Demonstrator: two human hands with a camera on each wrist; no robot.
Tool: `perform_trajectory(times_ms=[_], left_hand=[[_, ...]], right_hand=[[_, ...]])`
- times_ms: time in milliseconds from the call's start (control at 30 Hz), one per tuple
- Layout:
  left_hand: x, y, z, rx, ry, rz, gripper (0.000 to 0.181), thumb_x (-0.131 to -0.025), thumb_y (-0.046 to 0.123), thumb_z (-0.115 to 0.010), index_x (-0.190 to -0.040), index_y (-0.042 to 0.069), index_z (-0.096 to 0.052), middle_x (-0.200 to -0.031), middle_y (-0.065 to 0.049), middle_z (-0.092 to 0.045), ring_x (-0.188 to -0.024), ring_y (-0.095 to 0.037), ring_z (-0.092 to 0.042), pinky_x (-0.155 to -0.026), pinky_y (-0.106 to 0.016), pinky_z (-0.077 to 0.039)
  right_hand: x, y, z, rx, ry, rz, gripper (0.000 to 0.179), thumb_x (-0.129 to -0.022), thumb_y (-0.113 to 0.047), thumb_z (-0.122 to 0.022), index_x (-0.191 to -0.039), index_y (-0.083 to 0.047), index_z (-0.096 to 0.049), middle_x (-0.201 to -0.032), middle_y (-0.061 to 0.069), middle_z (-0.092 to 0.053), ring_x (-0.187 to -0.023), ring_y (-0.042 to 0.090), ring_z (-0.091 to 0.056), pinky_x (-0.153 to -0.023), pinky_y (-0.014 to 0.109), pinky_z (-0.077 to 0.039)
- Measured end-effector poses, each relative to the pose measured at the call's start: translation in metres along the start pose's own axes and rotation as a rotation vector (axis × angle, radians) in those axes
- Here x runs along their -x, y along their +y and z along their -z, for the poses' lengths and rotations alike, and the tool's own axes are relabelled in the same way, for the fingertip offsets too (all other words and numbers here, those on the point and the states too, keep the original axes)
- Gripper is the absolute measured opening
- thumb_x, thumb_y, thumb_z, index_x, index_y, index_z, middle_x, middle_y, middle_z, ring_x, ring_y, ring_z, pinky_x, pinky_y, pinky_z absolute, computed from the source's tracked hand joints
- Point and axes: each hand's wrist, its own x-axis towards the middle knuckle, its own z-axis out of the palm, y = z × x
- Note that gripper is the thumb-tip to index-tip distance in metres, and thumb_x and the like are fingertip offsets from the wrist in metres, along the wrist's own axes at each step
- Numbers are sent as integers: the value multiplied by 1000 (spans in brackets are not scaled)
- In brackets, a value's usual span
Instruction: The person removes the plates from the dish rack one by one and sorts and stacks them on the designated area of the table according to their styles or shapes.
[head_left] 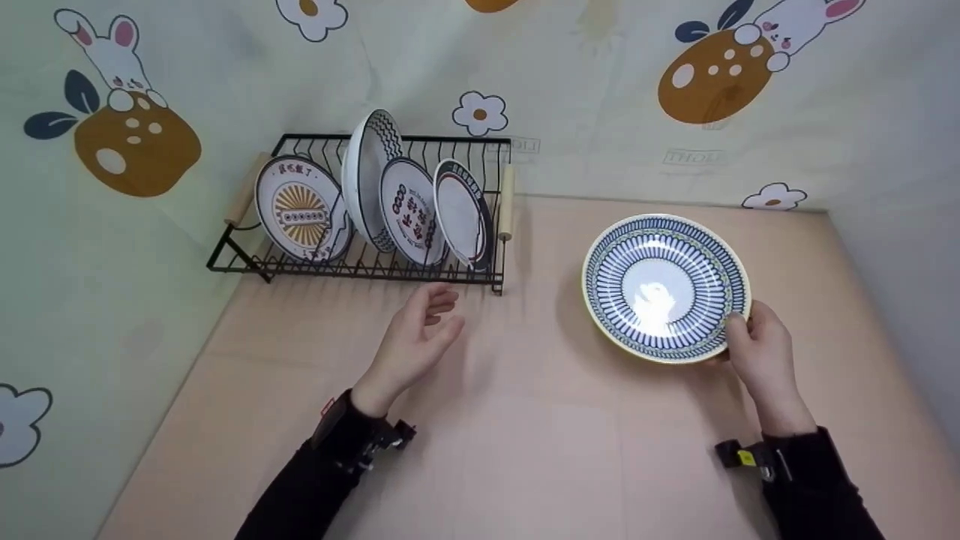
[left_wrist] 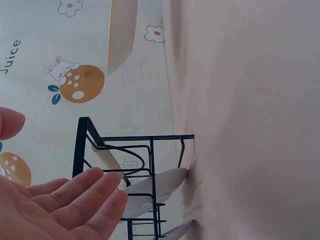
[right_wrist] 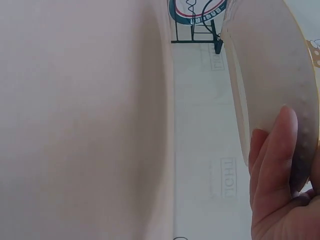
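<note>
From my remote seat I see the right hand (head_left: 765,360) gripping the rim of a blue-patterned dish (head_left: 660,274), its thumb on the upper face and its fingers underneath. The dish is in the air above the bench (head_left: 540,457), to the right of a black wire rack (head_left: 337,276). My head view puts the left hand (head_left: 409,349) just in front of the rack, fingers relaxed and thumb held wide of them. In the rack, 3 plates (head_left: 300,210) and 1 bowl (head_left: 362,180) stand on edge.
</note>
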Motion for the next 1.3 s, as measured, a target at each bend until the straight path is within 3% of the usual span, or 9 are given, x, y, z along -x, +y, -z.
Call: perform_trajectory(times_ms=[433,767,900,1300], left_hand=[[1,-1,24,-124,21,16,54,-93,19,-68,-135,-6,-46,-129,-19,-60,-115,-31,-59,-98,-45,-48],[3,-2,40,-178,27,38,56,-92,19,-70,-134,-9,-46,-128,-21,-61,-117,-33,-58,-99,-47,-47],[3,-1,46,-197,27,38,56,-93,19,-70,-136,-8,-45,-128,-20,-61,-116,-33,-59,-99,-47,-47],[1,6,71,-229,107,29,51,-93,13,-69,-135,-5,-47,-124,-20,-62,-113,-33,-59,-97,-47,-48]], right_hand=[[-9,18,24,9,8,-78,41,-97,-9,-31,-127,16,-45,-84,11,-61,-55,13,-63,-53,31,-58],[-17,29,40,-6,6,-193,51,-99,-12,-30,-141,16,-34,-97,11,-57,-63,11,-64,-59,26,-58],[-19,33,46,-23,-1,-220,51,-98,-12,-29,-139,17,-34,-97,10,-56,-63,13,-65,-61,26,-59],[-27,46,59,-19,-27,-301,57,-100,-12,-25,-147,19,-17,-109,17,-53,-66,10,-64,-65,26,-59]])
